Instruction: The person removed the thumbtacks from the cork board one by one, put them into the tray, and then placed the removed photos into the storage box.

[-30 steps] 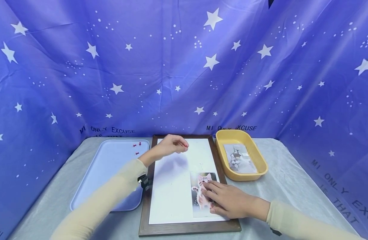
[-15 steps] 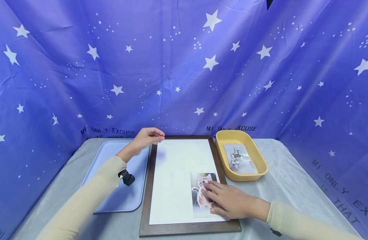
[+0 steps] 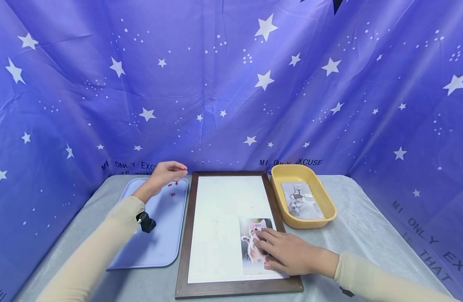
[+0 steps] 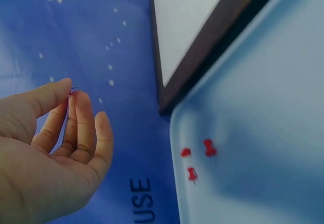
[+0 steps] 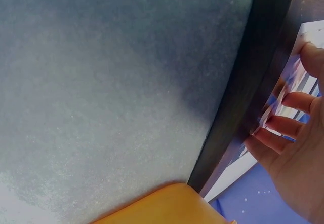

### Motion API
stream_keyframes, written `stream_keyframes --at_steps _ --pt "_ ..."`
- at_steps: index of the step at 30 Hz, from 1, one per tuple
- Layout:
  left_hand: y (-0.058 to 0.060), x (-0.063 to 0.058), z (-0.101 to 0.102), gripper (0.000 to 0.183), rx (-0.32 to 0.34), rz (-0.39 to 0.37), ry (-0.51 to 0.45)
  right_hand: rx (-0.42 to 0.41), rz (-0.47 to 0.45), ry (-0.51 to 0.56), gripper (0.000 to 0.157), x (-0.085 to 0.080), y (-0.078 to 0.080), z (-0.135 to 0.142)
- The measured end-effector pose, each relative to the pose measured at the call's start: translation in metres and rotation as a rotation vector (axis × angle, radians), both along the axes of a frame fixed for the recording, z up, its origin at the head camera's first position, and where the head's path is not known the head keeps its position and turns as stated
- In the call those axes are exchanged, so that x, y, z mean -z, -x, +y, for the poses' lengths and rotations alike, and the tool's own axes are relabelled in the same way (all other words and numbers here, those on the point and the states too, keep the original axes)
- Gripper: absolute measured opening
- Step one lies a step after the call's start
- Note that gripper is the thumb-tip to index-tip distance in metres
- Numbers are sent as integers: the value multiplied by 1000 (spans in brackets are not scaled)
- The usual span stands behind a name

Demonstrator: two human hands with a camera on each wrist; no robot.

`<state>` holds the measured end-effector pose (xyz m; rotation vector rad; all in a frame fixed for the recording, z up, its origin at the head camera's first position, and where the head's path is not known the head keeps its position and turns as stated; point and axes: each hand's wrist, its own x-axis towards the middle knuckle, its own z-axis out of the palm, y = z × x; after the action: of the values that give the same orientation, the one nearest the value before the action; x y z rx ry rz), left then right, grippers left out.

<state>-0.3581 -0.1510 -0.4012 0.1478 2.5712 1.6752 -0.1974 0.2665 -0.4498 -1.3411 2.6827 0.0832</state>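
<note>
Between thumb and fingertips my left hand (image 3: 164, 174) pinches a red push pin (image 4: 71, 93); only its needle and a bit of red show. That hand hovers over the far right part of the blue tray (image 3: 152, 251), where several red push pins (image 4: 209, 148) lie. My right hand (image 3: 289, 251) rests with spread fingers on a kitten photo (image 3: 250, 265), pressing it to the lower right of a white board (image 3: 216, 230) in a dark wooden frame (image 3: 239, 288). The hand covers the photo's right part.
A yellow basket (image 3: 327, 201) with another photo (image 3: 301, 201) inside stands right of the board's far end. Grey cloth (image 3: 367, 235) covers the table. A blue star-patterned curtain (image 3: 216, 84) hangs behind and at both sides.
My left hand has moved left, from above the white board to above the tray, with the push pin between its fingers. The right hand has stayed on the kitten photo.
</note>
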Motion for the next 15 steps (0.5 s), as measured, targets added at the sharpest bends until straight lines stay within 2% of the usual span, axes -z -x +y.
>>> stream_keyframes --at_steps 8,11,15 --pt "5 15 -20 34 -56 -57 7 4 -4 -11 61 -1 0 -1" --pt "6 21 -27 35 -70 -84 -9 1 1 -13 62 -1 -1 -1" --pt "5 28 -34 37 -95 -106 16 -3 1 -10 61 -1 -1 -1"
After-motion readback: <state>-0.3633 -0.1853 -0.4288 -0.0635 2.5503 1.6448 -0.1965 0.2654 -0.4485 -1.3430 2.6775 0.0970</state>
